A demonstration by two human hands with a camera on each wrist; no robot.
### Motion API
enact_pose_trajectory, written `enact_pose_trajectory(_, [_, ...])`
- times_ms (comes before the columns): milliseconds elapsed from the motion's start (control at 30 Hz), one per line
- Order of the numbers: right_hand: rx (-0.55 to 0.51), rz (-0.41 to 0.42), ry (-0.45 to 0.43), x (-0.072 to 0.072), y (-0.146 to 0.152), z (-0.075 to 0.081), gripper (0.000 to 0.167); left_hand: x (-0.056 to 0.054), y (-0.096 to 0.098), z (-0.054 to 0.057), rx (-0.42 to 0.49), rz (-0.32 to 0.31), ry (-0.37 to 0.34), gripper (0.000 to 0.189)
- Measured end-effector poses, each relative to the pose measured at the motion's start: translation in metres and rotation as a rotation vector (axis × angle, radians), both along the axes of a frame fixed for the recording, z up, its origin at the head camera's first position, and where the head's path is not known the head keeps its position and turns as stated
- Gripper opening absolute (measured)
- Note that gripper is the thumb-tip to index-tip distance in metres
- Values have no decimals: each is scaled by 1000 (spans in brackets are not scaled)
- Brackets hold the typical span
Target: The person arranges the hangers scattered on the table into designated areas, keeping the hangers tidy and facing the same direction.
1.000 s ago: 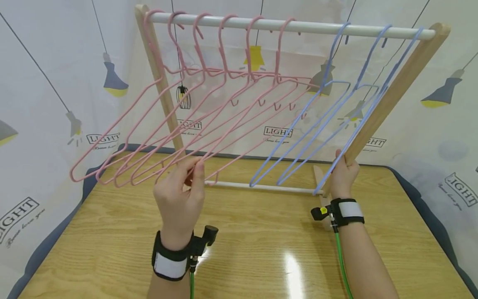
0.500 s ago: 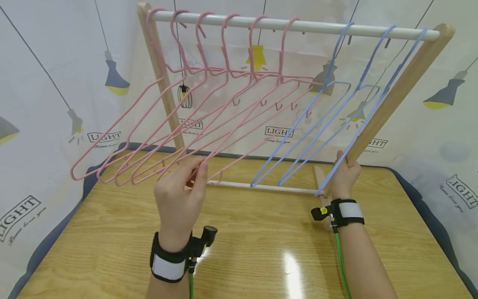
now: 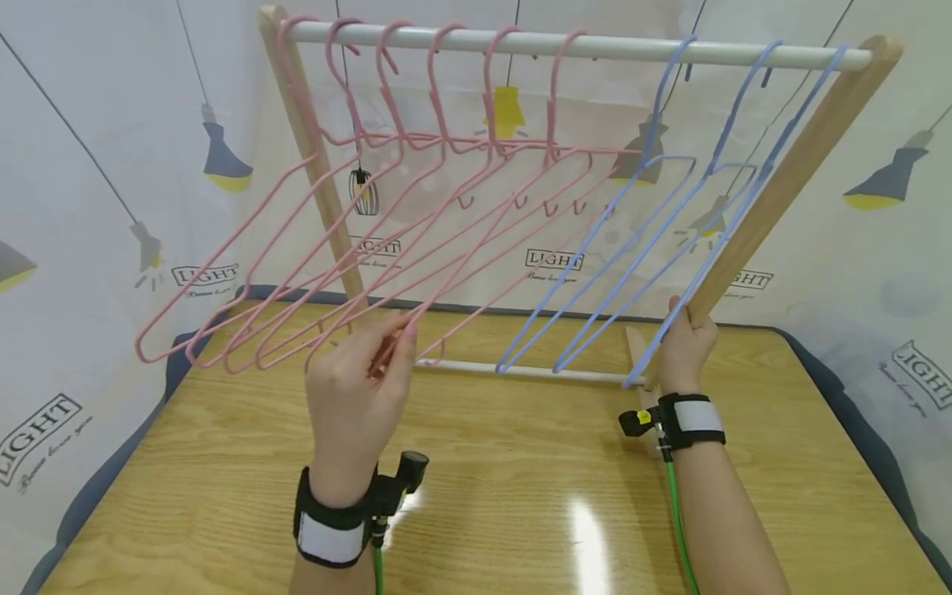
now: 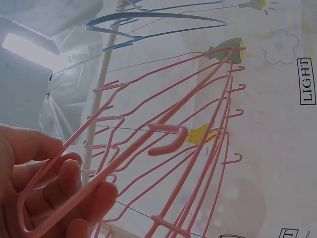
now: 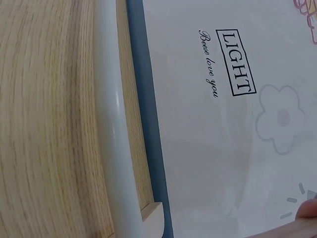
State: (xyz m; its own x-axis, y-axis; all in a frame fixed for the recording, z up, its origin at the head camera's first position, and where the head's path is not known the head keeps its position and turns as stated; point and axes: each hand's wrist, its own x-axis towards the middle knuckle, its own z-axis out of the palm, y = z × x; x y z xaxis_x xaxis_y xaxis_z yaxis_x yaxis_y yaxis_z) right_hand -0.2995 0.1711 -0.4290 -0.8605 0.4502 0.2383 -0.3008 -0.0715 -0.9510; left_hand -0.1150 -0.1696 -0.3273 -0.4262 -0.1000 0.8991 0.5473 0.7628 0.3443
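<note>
My left hand (image 3: 355,397) pinches the near lower end of the rightmost pink clothes hanger (image 3: 551,124), thumb and fingertips on its thin bar. In the left wrist view the hanger's end loop (image 4: 67,206) crosses the fingers, and its small inner hook hangs beyond them. That hanger still hooks over the white rail (image 3: 461,38) at the top of a clothes rack. On the right, my right hand (image 3: 686,351) grips the lower part of the rack's wooden post (image 3: 803,165). Only a fingertip of it (image 5: 307,208) shows in the right wrist view.
Several more pink hangers (image 3: 437,99) hang to the left, their lower ends overlapping. Three blue hangers (image 3: 658,103) hang at the right end, by the post. A white lower rod (image 3: 521,371) runs between the posts, close above the wooden table (image 3: 491,496). A printed curtain (image 3: 446,273) stands behind.
My left fingertips and the pinched hanger end have shifted slightly to the right, while the left wrist drifted a little left. The right hand keeps its hold on the post.
</note>
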Motion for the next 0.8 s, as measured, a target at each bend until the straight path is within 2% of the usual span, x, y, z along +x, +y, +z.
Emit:
enact_pose_trajectory(167, [-12, 6, 0, -1, -2, -1, 39, 3, -3, -1, -25, 7, -30, 13])
enact_pose_trajectory(500, [86, 60, -89, -2, 5, 1, 34, 9, -11, -2, -90, 15, -67, 19])
enact_pose_trajectory(700, [216, 133, -138, 1, 6, 4, 21, 15, -19, -6, -107, 21, -110, 26])
enact_pose_trajectory(800, [374, 152, -158, 10, 11, 8, 24, 19, -23, -8, -124, 29, -135, 27])
